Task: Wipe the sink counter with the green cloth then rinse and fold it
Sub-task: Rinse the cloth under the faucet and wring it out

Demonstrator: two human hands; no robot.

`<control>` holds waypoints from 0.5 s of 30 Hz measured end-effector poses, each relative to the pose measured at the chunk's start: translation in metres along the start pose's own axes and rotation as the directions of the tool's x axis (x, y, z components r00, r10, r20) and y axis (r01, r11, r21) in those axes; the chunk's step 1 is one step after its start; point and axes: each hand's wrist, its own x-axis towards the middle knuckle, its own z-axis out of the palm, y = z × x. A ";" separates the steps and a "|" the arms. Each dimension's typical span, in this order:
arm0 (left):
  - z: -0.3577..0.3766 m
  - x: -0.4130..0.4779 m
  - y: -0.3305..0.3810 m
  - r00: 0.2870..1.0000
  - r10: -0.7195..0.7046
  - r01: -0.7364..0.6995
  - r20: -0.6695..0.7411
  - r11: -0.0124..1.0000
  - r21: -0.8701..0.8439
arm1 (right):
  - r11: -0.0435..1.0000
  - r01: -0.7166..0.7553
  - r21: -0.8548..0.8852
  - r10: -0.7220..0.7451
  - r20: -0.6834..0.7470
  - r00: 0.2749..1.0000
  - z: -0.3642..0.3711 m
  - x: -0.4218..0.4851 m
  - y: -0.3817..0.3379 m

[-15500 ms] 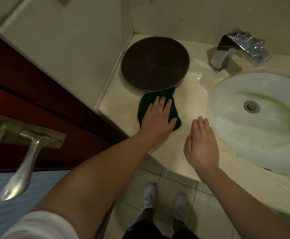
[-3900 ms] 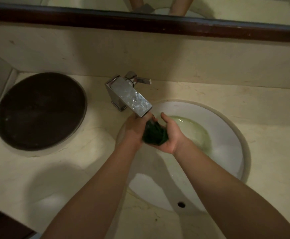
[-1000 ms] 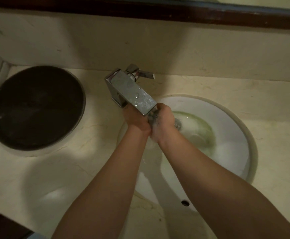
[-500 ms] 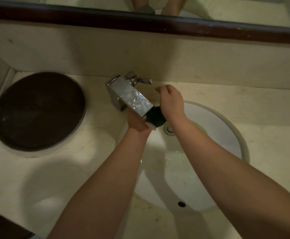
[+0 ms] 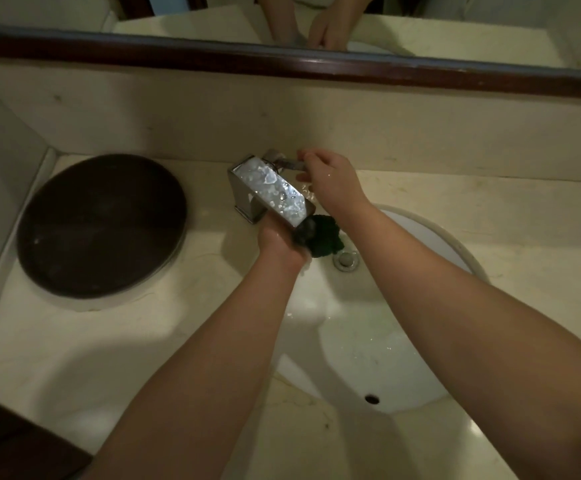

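Note:
The green cloth [image 5: 325,237] is bunched into a dark wet wad under the spout of the chrome faucet [image 5: 270,192], above the white sink basin [image 5: 368,341]. My left hand [image 5: 278,244] grips the wad from the left, its fingers partly hidden by the spout. My right hand [image 5: 329,180] has reached behind the spout, and its fingertips pinch the faucet's lever handle [image 5: 287,162]. The cream marble counter [image 5: 74,344] around the basin shines wet.
A round dark brown tray [image 5: 102,225] lies on the counter at the back left, next to the side wall. The drain [image 5: 346,259] sits just below the cloth. A dark-framed mirror [image 5: 316,69] runs along the back wall.
My right hand has let go of the cloth and moved up and back to the faucet lever. My left hand alone keeps the cloth under the spout.

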 end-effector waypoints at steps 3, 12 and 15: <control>-0.004 -0.008 0.004 0.999 -0.039 0.039 0.000 0.998 0.052 | 0.999 -0.035 0.008 0.035 -0.047 0.998 0.005 -0.011 -0.008; -0.022 -0.045 0.004 0.982 -0.148 0.185 -0.118 0.886 0.426 | 0.984 -0.148 0.103 0.143 0.061 0.988 -0.029 -0.038 0.008; -0.020 -0.065 -0.003 0.981 -0.184 0.189 -0.056 0.876 0.443 | 0.896 -0.401 0.190 0.392 0.083 0.916 -0.040 -0.054 0.038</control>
